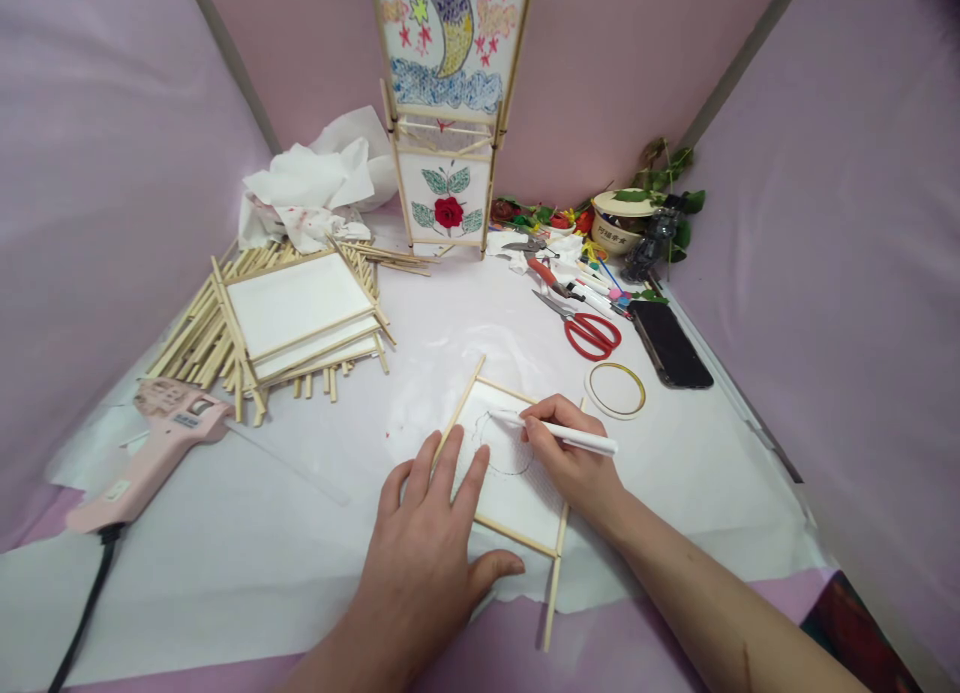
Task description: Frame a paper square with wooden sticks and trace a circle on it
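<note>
A small paper panel in a wooden stick frame (525, 508) lies flat on the white sheet in front of me. A thin curved line is drawn on it. My left hand (427, 548) presses flat on the panel's left edge, fingers spread. My right hand (566, 453) grips a white pen (577, 436), its tip touching the paper near the curved line.
A stack of framed panels and loose sticks (292, 318) lies at the left, a pink glue gun (150, 453) nearer me. A decorated lantern (446, 113) stands at the back. Red scissors (589, 331), a tape ring (615, 389), a black phone (670, 343) and markers lie at the right.
</note>
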Tool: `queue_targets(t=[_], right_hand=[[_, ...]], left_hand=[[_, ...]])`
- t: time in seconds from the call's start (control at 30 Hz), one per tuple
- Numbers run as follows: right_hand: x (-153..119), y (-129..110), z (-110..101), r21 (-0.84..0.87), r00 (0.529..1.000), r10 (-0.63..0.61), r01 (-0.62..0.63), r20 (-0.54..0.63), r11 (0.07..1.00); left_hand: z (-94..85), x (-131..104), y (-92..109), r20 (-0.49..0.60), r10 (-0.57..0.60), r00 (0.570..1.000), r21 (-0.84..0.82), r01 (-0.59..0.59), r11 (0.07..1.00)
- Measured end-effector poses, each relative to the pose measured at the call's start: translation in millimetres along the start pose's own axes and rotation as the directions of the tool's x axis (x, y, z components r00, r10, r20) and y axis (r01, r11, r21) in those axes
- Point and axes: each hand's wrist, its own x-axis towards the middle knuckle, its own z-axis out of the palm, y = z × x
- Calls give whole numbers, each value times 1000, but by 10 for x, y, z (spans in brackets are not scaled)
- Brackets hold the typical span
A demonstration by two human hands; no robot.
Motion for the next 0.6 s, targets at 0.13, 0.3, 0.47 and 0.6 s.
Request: queue_targets(t=[0.13,0.3,0.47,0.6], right_hand=[[-3,-4,-7,-4,1000,2,-2,-8,1000],[-6,-2,-11,-2,1000,-3,3,-17,1000],[-8,-5,-10,-12,999,-11,11,-33,1000],[-8,-6,-16,-15,999,-7,7,-32,1000]], left_hand=[[-3,-3,8,2,-3,1000,3,3,1000],[-7,-4,13,-3,-1,1000,6,1,1000],[-13,-1,11,3,-2,1000,12,2,1000],[-14,5,17,4,-7,1000,14,7,1000]])
